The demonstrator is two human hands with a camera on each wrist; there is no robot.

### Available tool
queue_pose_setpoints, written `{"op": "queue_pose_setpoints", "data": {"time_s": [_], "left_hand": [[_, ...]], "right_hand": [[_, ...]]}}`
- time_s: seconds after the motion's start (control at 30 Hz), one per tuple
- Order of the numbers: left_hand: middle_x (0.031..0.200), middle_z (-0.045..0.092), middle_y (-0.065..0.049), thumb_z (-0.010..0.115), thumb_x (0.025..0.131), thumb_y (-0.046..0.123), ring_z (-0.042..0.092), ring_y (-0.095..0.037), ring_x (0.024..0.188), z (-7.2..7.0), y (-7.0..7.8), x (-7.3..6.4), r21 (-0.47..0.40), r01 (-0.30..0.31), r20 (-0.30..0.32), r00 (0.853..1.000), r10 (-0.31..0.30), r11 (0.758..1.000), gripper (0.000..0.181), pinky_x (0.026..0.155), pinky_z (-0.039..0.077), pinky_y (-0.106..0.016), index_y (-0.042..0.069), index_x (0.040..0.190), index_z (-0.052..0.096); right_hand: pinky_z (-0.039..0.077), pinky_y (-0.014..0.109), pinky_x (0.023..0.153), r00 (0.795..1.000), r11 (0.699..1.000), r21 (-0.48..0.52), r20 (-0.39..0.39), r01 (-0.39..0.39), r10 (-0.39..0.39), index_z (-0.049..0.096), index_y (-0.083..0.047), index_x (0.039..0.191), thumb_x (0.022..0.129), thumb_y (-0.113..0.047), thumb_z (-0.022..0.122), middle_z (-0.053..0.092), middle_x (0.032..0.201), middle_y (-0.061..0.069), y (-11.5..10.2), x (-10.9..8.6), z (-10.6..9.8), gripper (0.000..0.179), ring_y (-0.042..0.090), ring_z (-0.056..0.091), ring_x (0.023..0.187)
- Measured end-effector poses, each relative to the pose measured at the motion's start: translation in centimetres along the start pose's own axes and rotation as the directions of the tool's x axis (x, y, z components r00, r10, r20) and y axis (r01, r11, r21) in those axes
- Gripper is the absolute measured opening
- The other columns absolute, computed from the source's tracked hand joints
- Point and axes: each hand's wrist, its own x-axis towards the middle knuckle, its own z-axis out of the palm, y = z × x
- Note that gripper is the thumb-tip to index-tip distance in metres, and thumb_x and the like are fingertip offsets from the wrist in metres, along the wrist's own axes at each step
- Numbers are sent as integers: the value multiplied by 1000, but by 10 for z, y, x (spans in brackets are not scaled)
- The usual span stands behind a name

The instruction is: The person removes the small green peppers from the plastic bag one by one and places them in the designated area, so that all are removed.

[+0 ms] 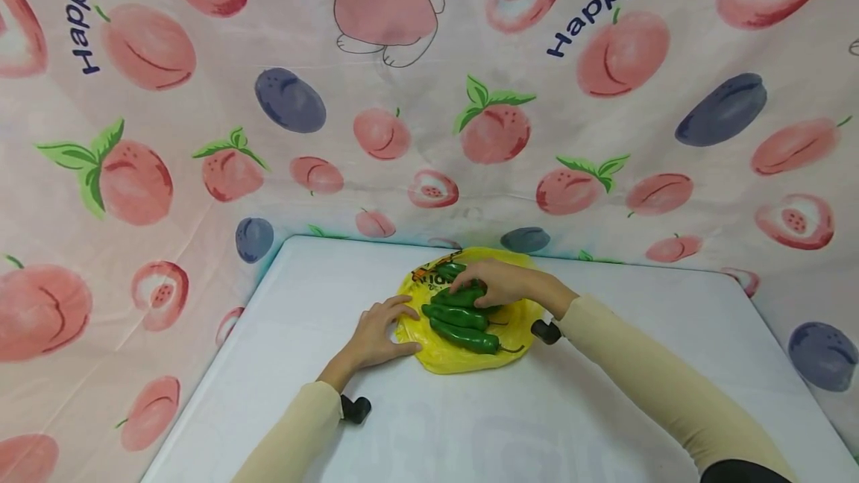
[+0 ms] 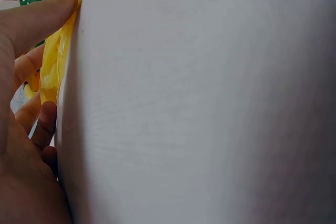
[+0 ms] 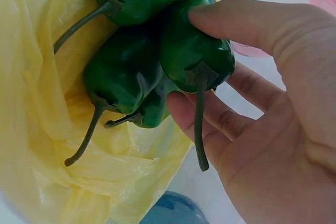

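Note:
Several green peppers (image 1: 464, 336) with thin stems lie side by side on a yellow plastic bag (image 1: 451, 361) spread flat. At the far end of the row, my right hand (image 1: 499, 283) holds one green pepper (image 3: 195, 51), thumb on its near side and fingers around the back, its stem hanging down in the right wrist view. More peppers (image 3: 123, 72) press up against that one. My left hand (image 1: 371, 330) rests at the bag's left edge with fingers spread. In the left wrist view its thumb and fingertips touch the crinkled yellow plastic (image 2: 55, 69).
The bag lies near the back edge of a white table (image 1: 322, 274). Behind and to the sides hangs a pink cloth (image 1: 403, 88) printed with fruit. Black print (image 1: 429, 279) marks the bag's far left part. A small black device (image 1: 356, 409) is on the left wrist.

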Motion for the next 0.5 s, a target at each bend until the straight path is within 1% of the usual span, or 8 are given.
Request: {"op": "queue_pose_setpoints", "data": {"time_s": [0.13, 0.27, 0.5], "left_hand": [[156, 47, -3, 84, 82, 49, 48, -32, 131, 1, -1, 0, -1, 2, -4, 1000, -2, 1000, 47, 97, 34, -51, 28, 120, 67], [156, 47, -3, 84, 82, 49, 48, -32, 132, 1, -2, 0, 3, 2, -1, 1000, -2, 1000, 46, 98, 34, -52, 28, 120, 67], [156, 47, -3, 83, 82, 48, 48, -32, 131, 1, -2, 0, -8, 0, -2, 1000, 0, 1000, 46, 99, 34, -53, 28, 119, 68]], "right_hand": [[48, 45, 104, 1000, 1000, -11, -17, 16, -16, 68, -18, 135, 94, -10, 75, 65, 127, 3, 0, -1, 1, 42, 24, 59, 119], [48, 46, 104, 999, 1000, -5, -30, 15, -15, 68, -17, 134, 94, -8, 74, 65, 126, 4, -1, -2, 1, 41, 24, 59, 118], [49, 46, 103, 999, 1000, -21, -41, 3, -4, 68, -17, 133, 94, -8, 74, 65, 126, 4, -1, -2, 3, 41, 24, 59, 117]]}}
